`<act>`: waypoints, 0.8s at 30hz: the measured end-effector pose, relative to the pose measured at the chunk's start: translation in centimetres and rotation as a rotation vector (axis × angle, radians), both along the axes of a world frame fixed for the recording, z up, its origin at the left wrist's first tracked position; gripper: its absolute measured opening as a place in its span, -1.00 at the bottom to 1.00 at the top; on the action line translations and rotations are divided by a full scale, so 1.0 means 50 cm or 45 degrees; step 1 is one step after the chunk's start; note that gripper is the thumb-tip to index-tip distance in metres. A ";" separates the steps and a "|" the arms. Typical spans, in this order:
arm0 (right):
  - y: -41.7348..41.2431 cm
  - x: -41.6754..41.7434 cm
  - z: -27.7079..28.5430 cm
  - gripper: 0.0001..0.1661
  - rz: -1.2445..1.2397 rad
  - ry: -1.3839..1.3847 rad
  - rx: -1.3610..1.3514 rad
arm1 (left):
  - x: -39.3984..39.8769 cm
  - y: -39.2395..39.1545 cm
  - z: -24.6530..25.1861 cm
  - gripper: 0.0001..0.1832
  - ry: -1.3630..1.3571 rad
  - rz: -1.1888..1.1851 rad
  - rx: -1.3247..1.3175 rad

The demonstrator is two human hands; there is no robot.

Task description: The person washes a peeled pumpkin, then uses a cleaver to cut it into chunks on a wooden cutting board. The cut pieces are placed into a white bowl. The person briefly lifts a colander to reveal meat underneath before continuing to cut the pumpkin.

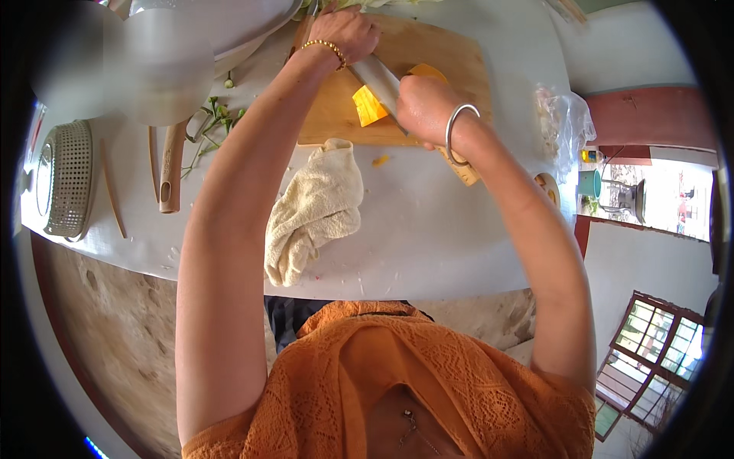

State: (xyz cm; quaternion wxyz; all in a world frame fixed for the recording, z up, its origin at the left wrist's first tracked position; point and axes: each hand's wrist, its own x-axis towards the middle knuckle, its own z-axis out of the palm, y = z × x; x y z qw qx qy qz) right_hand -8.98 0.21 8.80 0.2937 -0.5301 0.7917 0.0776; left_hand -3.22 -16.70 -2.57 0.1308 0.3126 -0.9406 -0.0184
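Note:
My right hand [427, 109] is closed round the wooden handle of a knife, its broad steel blade [378, 83] slanting up and left over a wooden cutting board [459, 63]. Near the far end of the blade is my left hand [344, 31], palm down; whether it presses on the blade or holds something beneath is hidden. An orange-yellow piece of vegetable [369, 107], perhaps pumpkin, lies against the blade's near side. Another yellow-orange piece [427, 72] shows just beyond my right hand. A cream cloth [321, 212] lies crumpled at the board's near edge.
At the left are a perforated basket [71, 178], a bamboo-like handle [172, 172], thin sticks and green stems [221, 115]. A large pale basin [252, 34] stands at upper left. A clear plastic bag [565, 126] lies right of the board. The table edge is near my body.

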 end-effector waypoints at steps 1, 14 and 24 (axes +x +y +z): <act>0.007 0.002 0.000 -0.75 0.002 0.014 -0.038 | -0.001 0.002 -0.002 -0.60 0.023 0.000 0.000; 0.027 0.008 -0.028 -0.72 -0.046 0.154 -0.188 | -0.008 0.045 0.072 -0.63 -0.001 0.043 0.004; 0.050 0.002 -0.079 -0.81 0.014 0.081 -0.418 | -0.015 0.062 0.061 -0.61 -0.135 -0.053 0.299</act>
